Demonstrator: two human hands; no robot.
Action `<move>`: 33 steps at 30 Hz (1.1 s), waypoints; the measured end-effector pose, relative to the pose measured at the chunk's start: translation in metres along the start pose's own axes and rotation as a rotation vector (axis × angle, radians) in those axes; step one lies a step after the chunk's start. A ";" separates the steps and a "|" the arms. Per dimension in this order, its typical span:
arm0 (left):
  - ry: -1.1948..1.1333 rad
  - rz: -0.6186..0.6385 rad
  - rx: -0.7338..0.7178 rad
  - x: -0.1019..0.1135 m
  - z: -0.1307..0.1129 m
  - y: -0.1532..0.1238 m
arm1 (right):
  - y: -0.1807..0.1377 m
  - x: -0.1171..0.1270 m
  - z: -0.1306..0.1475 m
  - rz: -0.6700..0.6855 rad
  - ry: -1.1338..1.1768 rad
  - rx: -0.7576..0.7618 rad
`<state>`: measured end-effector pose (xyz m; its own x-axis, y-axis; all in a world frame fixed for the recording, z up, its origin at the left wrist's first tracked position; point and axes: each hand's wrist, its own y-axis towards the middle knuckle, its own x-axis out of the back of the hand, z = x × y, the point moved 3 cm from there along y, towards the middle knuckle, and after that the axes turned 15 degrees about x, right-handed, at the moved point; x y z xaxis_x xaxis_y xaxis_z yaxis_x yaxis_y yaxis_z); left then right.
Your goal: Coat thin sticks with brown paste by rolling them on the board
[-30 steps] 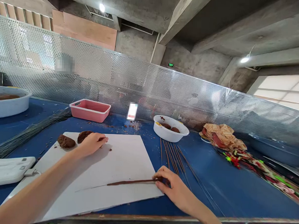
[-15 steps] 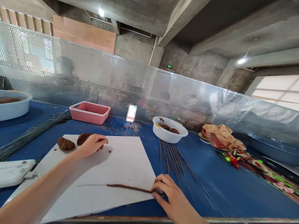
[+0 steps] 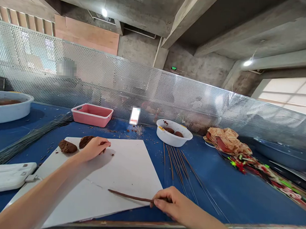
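In my right hand, closed at the board's right front edge, is one end of a thin wire coated in brown clay. The coated part slants over the white board, and a bare, faint wire end points left. My left hand rests curled on the board's upper part; whatever its fingers pinch, if anything, is hidden. Beside it lie two brown clay lumps, one at the left and one partly behind the hand. A small clay crumb sits right of my left fingers.
Several clay-coated wires lie right of the board, below a white basin holding clay lumps. A pink basket, a bundle of bare wires and a white device are leftward. Crumpled brown paper lies right; a perforated screen stands behind.
My right hand has shifted slightly right and down, its fingers now closed around the clay-coated wire's end. The wire's left tip tilts up more. My left hand stays in place.
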<state>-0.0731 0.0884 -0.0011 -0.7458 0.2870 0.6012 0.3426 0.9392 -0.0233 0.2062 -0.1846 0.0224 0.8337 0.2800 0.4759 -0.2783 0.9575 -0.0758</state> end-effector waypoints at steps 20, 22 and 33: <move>-0.345 -0.161 0.047 0.042 -0.016 -0.009 | 0.126 0.023 -0.004 -0.318 -0.476 0.277; -0.278 -0.139 0.020 0.034 -0.012 -0.004 | 0.149 -0.001 -0.001 -0.288 -0.463 0.287; -0.026 -0.162 -0.077 0.022 -0.010 -0.006 | 0.168 -0.099 0.020 -0.100 -0.703 0.183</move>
<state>-0.0856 0.0875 0.0199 -0.8091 0.1393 0.5709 0.2591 0.9565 0.1338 0.0673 -0.0530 -0.0204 0.3733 0.0230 0.9274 -0.3434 0.9321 0.1151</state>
